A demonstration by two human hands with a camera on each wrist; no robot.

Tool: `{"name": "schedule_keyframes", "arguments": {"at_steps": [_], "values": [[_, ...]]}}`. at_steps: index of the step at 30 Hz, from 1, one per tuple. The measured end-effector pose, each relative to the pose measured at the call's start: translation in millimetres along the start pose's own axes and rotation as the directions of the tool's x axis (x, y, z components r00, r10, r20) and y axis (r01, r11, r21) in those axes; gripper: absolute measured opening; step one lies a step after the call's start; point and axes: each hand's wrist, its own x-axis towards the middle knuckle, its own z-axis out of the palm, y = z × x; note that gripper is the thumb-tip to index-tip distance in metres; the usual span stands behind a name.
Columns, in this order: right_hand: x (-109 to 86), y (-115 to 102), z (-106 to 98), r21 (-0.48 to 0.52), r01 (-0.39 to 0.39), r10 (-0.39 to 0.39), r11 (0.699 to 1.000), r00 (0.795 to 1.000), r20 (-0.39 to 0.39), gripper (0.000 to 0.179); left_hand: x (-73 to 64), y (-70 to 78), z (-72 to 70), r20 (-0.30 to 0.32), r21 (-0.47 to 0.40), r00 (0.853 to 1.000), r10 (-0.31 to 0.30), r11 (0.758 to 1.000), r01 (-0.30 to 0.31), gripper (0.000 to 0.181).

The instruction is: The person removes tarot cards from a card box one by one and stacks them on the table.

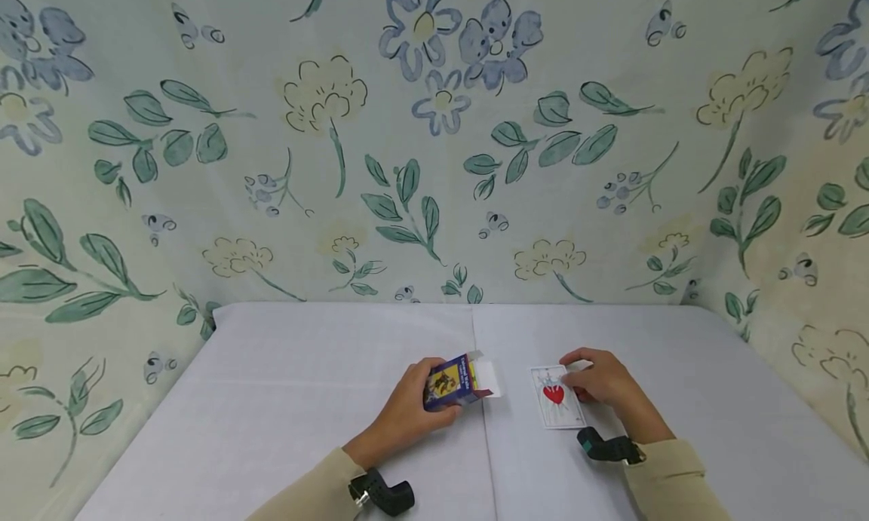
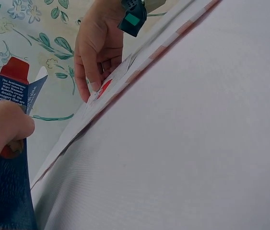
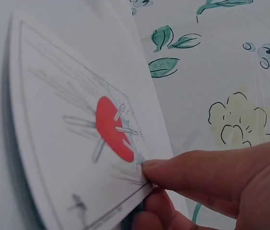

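Observation:
My left hand (image 1: 410, 408) grips a dark blue card box (image 1: 449, 384) with a yellow picture on its front, the thumb and fingers on opposite sides. Its end flap stands open toward the right, the white inside showing. Right of the box lies a tarot card (image 1: 558, 409), face up, with a red heart pierced by swords. My right hand (image 1: 603, 378) pinches this card at its right edge. In the right wrist view the thumb (image 3: 192, 172) presses on the card's face and curled fingers sit below its edge.
A white cloth (image 1: 305, 423) covers the table, with a crease running front to back between the box and the card. Behind it hangs a floral curtain (image 1: 434, 167), which also wraps the left and right sides. Black wrist cameras (image 1: 383, 494) sit on both forearms.

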Motion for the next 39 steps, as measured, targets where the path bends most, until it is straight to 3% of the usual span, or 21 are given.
{"name": "schedule_keyframes", "arguments": {"at_steps": [24,39], "values": [[-5.4,-7.7,5.9,-0.120,0.034,-0.040,0.992,0.998,-0.045,0.030,-0.2,0.3,-0.6,0.006,0.002,1.000,-0.012,1.000,0.012,0.073],[-8.3,-9.2,5.3,-0.118,0.036,-0.043,0.992,0.998,-0.052,0.031,0.3,0.5,0.5,-0.006,0.024,1.000,-0.010,1.000,0.010,0.072]]}}
